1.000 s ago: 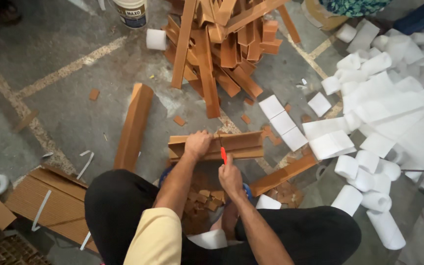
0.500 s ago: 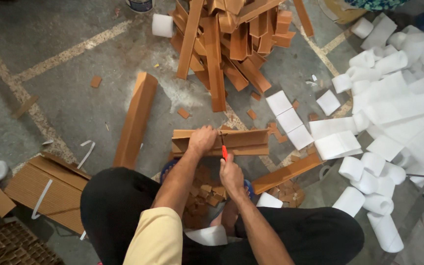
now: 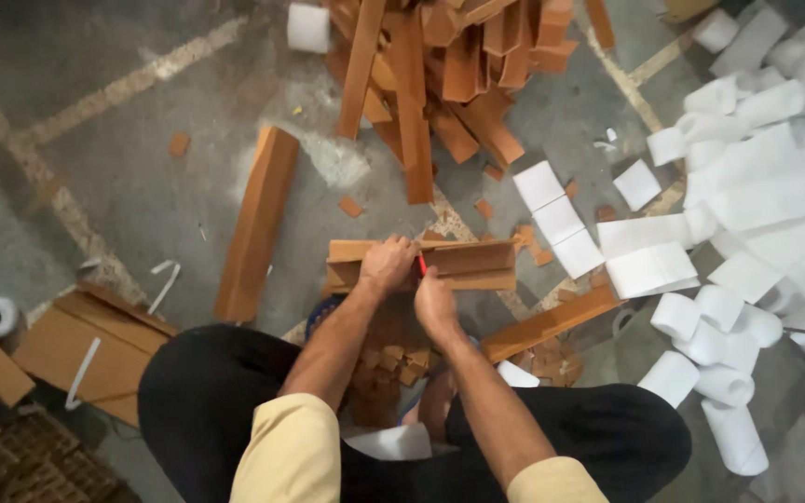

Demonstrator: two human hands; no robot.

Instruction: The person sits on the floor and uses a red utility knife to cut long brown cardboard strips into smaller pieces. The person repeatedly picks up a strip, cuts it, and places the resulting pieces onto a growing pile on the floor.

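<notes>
Head view, looking down at a seated person at work on a concrete floor point(image 3: 142, 158). The left hand point(image 3: 386, 265) presses down on a brown cardboard angle strip point(image 3: 463, 265) lying crosswise just ahead of the knees, its fingers curled over the strip's near left part. The right hand point(image 3: 435, 300) is closed around a small red-handled cutter point(image 3: 420, 265), whose tip meets the strip just beside the left hand; the blade itself is too small to make out.

Risk: the two hands sit almost touching, so a slip of the cutter along the strip's edge could likely run into the left fingers. The strip rests on bare floor with no stop behind it, and a hard stroke could skid or rotate it.

Edges and room: short cut brown pieces point(image 3: 393, 359) lie heaped between the legs, directly under the forearms. A loose pile of brown strips point(image 3: 440, 65) stands beyond the work, near but apart. A long single strip point(image 3: 258, 219) lies to the left, another point(image 3: 552, 321) angles in at the right. White rolls and white sheets point(image 3: 729, 251) crowd the right side. Open floor remains mainly to the upper left.
</notes>
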